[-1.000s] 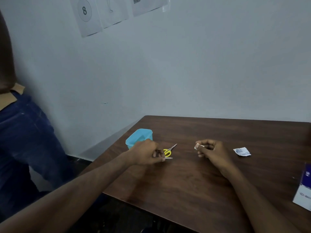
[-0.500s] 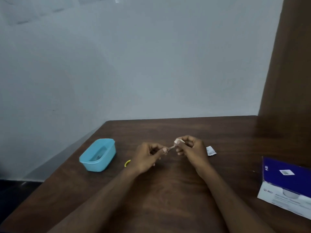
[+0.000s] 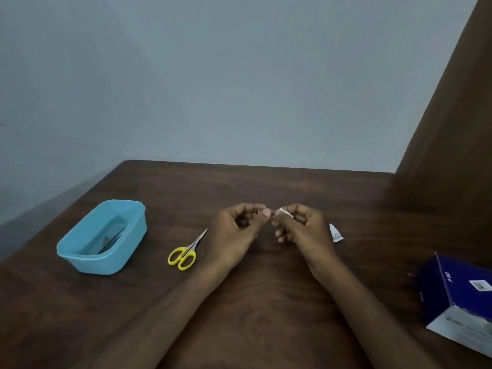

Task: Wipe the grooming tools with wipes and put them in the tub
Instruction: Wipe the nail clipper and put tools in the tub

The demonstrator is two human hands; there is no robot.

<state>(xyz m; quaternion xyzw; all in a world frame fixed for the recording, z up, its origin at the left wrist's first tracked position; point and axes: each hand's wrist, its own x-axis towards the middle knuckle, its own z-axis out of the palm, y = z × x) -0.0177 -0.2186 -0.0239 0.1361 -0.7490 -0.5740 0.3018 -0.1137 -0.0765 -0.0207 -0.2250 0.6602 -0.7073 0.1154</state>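
Both forearms are stretched forward and angled inward. The left hand and right hand are held close together — fingers curled, thumb and fingertips pinched — above the table.

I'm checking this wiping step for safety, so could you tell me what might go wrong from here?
The thin tool is held only at its ends by the left hand and the wipe in the right hand; it could slip. The scissors lie close to the left forearm and could get knocked.

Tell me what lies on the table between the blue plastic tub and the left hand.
The head view shows yellow-handled scissors lying between the blue plastic tub and the left hand.
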